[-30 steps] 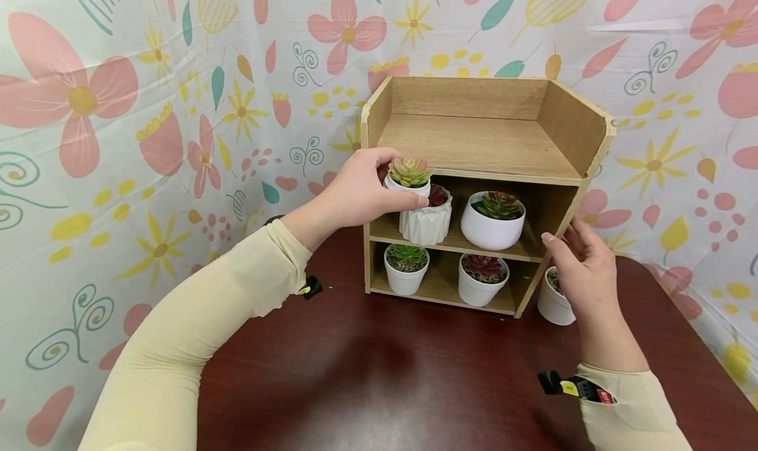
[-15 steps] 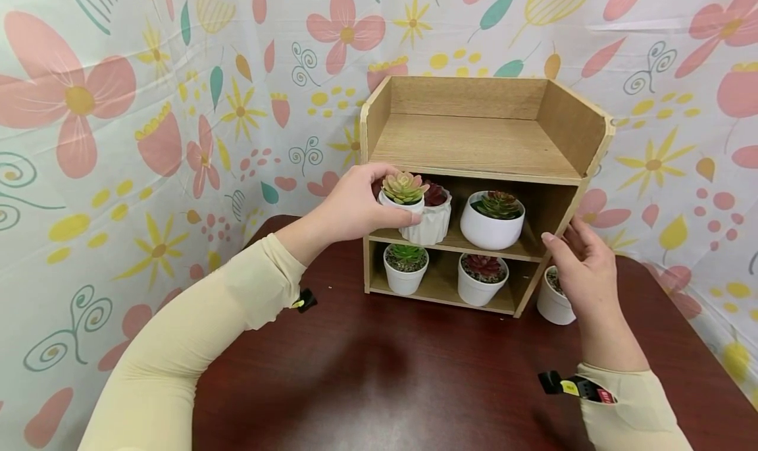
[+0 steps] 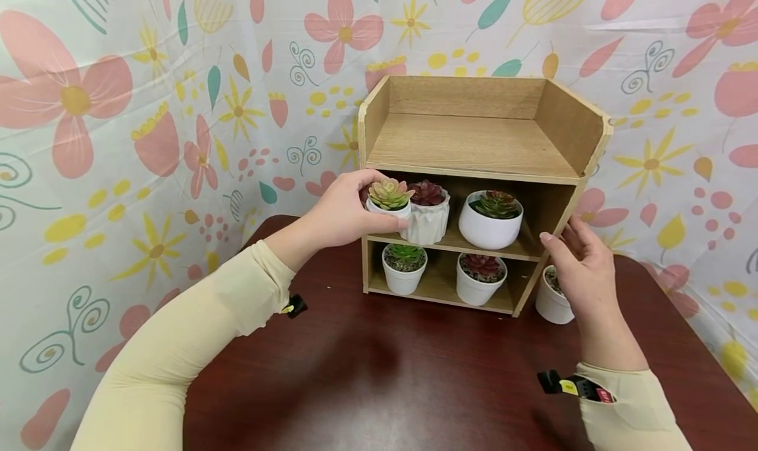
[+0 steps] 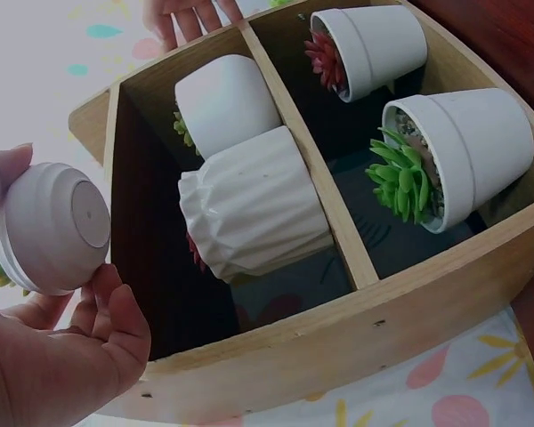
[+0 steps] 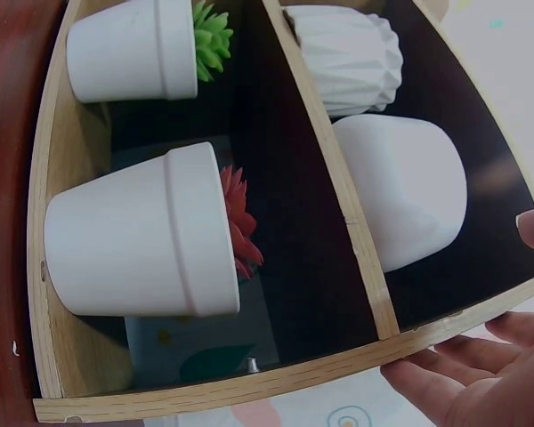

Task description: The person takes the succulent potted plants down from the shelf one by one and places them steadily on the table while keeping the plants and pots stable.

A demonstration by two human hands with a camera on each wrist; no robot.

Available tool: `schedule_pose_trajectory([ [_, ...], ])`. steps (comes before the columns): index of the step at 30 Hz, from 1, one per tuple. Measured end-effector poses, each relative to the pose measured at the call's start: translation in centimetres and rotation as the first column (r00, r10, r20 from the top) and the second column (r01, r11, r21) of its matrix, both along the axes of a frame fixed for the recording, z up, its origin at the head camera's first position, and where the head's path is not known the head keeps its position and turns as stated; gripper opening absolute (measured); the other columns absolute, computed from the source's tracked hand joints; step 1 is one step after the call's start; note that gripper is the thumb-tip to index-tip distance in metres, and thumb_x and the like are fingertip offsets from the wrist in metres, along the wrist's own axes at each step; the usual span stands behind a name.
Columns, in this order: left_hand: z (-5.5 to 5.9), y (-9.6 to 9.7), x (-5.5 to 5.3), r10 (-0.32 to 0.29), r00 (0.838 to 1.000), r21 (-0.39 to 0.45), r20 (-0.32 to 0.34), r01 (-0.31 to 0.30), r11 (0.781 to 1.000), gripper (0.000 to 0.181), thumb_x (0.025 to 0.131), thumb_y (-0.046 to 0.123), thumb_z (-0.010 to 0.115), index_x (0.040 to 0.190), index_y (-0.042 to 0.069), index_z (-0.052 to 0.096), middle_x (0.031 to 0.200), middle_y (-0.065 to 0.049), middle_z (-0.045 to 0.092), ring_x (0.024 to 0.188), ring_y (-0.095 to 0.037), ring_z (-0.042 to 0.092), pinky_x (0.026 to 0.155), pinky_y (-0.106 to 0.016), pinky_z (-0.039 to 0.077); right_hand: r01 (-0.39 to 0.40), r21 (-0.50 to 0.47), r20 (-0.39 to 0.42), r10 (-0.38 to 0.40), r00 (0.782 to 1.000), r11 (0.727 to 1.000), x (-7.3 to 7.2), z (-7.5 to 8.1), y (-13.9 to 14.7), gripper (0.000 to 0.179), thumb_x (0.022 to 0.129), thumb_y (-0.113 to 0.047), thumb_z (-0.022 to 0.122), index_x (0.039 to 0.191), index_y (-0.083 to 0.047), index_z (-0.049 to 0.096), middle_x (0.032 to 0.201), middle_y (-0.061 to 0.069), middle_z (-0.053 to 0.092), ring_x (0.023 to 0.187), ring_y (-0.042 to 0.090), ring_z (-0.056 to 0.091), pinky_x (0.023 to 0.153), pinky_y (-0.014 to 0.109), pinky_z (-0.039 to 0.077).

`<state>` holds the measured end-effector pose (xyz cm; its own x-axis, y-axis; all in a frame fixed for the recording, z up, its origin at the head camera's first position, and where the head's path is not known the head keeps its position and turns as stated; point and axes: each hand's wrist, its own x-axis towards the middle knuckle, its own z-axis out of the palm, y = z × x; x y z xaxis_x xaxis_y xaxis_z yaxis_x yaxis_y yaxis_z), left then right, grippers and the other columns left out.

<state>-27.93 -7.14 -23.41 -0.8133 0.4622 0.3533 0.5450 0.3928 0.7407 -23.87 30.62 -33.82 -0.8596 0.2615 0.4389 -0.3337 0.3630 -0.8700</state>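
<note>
My left hand grips a small round white pot with a pale green, pink-tipped succulent, in front of the left end of the middle shelf. The left wrist view shows the pot's underside between thumb and fingers. Just right of it stands a ridged white pot with a dark red succulent. My right hand holds the right side panel of the wooden shelf unit, thumb at the front edge, fingers along the outside. A rounded white pot stands on the middle shelf's right half.
On the bottom shelf stand a white pot with a green succulent and one with a red succulent. Another white pot stands on the dark table, right of the unit, partly behind my right hand. A flowered cloth hangs behind.
My left hand has lowered the small round pot and moved it left, so the ridged pot and its red succulent show more fully. My right hand stays on the side panel.
</note>
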Motion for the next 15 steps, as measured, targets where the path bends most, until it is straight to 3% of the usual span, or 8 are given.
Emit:
schedule_pose_trajectory([
  [15, -0.8, -1.5, 0.4, -0.016, 0.999, 0.056, 0.041, 0.014, 0.998, 0.048, 0.075, 0.027, 0.092, 0.116, 0.014, 0.070, 0.098, -0.002, 0.076, 0.082, -0.015, 0.070, 0.075, -0.030, 0.056, -0.012, -0.014, -0.005, 0.012, 1.000, 1.000, -0.2, -0.1, 0.1, 0.060, 0.100, -0.019, 0.067, 0.157, -0.021, 0.045, 0.157, 0.021, 0.046, 0.128, -0.001, 0.057, 0.086, 0.004, 0.047],
])
